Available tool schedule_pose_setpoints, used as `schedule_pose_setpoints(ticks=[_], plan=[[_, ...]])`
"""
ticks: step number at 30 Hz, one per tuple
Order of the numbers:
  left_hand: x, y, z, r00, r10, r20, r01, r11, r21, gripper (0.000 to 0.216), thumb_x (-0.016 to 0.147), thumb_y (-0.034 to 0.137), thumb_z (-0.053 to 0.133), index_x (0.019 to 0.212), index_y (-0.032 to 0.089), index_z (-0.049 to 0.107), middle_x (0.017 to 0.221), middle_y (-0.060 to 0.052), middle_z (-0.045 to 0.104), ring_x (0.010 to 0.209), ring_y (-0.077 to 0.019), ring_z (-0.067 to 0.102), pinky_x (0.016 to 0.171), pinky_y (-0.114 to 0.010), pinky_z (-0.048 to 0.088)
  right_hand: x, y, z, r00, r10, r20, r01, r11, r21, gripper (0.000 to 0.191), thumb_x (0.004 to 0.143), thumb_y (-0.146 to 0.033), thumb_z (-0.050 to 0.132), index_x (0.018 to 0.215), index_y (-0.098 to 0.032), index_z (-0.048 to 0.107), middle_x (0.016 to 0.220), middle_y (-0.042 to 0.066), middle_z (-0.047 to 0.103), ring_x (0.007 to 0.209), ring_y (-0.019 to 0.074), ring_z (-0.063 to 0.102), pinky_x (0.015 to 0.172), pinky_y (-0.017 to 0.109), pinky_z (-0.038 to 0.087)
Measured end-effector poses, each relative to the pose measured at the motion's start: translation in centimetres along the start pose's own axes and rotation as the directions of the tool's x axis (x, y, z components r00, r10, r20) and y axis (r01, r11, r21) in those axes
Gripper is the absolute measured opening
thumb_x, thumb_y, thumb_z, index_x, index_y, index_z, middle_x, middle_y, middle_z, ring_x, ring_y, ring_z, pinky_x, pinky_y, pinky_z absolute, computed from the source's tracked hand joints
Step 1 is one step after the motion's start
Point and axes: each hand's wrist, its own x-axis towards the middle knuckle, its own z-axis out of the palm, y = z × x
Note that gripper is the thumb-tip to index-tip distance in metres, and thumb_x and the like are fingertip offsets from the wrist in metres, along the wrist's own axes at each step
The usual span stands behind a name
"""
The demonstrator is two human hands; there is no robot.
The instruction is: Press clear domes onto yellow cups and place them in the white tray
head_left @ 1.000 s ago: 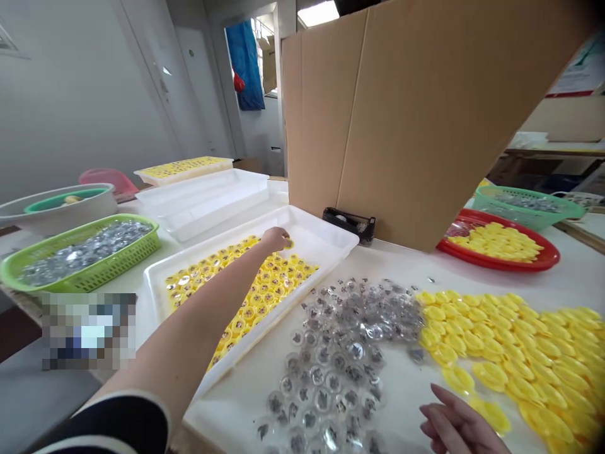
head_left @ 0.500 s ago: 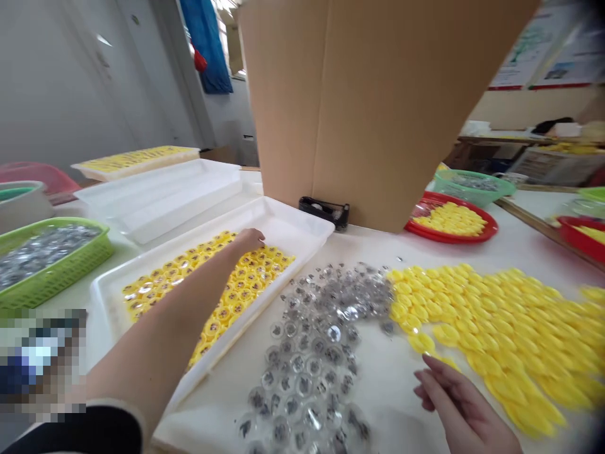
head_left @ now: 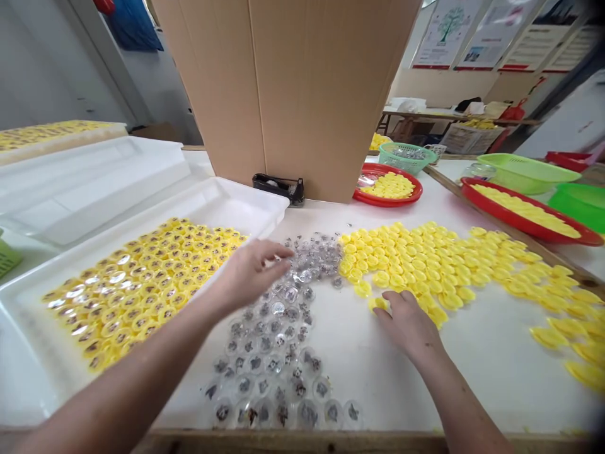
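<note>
My left hand [head_left: 258, 268] hovers between the white tray and the clear discs, thumb and fingers apart, with nothing visible in it. Below and beside it lie many clear round discs [head_left: 265, 343] with small dark printed figures. My right hand [head_left: 409, 321] is at the near edge of a spread of yellow round caps [head_left: 420, 255]. Its thumb and fingertips close on a single yellow cap [head_left: 377, 304], partly covered by them. The white tray [head_left: 265, 205] on the left holds rows of yellow caps with printed discs [head_left: 155, 271] in them.
A large cardboard sheet [head_left: 293, 94] stands upright at the back, with a black tape dispenser [head_left: 278, 189] at its foot. Red plates [head_left: 418, 197] with yellow caps and green baskets [head_left: 406, 161] stand behind right. Another white tray [head_left: 94, 183] is at the far left.
My left hand has moved out of the tray, rightward to the clear discs. My right hand has reached forward to a yellow cap. The view has turned right.
</note>
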Motion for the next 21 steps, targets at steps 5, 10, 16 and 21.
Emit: schedule_pose_setpoints(ticks=[5,10,16,21], plan=[[-4.3,-0.9,7.6,0.942,-0.262,0.210,0.327,0.860,-0.392,0.029,0.084,0.033,0.053,0.107,0.019,0.064,0.094,-0.007,0.068,0.076,-0.0163,0.063,0.067,-0.027,0.050,-1.8,-1.4,-0.5,0.986,-0.157,0.062,0.150,0.983,0.103,0.016,0.082,-0.031,0.053,0.094,-0.021,0.058,0.092,0.004,0.054,0.075,0.0187,0.060,0.065,0.032,0.046],[-5.3,-1.0,10.7,0.794,-0.375,0.479,0.607,0.529,-0.593,0.032,0.088,0.031,0.046,0.115,0.015,0.055,0.093,-0.008,0.064,0.061,-0.0137,0.064,0.055,-0.025,0.051,-4.1,-6.4,-0.7,0.921,-0.385,0.060,0.354,0.890,0.286,0.012,0.080,-0.022,0.055,0.091,-0.020,0.053,0.090,0.003,0.051,0.066,0.0152,0.055,0.061,0.031,0.045],[-5.5,-1.8,9.9,0.740,-0.142,0.657,0.663,-0.004,-0.748,0.021,0.087,0.028,0.056,0.091,0.008,0.060,0.070,-0.007,0.063,0.054,-0.0097,0.062,0.050,-0.015,0.049,-3.8,-10.5,-2.3,0.855,-0.517,-0.033,0.460,0.729,0.508,0.015,0.077,-0.021,0.060,0.091,-0.020,0.055,0.085,0.002,0.049,0.065,0.0135,0.051,0.058,0.027,0.042],[-4.8,-3.1,8.7,0.805,-0.223,0.549,0.524,-0.166,-0.835,0.019,0.086,0.022,0.056,0.101,0.011,0.058,0.080,-0.010,0.066,0.061,-0.0131,0.066,0.052,-0.016,0.051,0.4,-10.4,-1.4,0.899,-0.435,0.057,0.298,0.701,0.647,0.022,0.080,-0.032,0.059,0.100,-0.023,0.060,0.094,0.003,0.056,0.078,0.0157,0.056,0.070,0.029,0.047]])
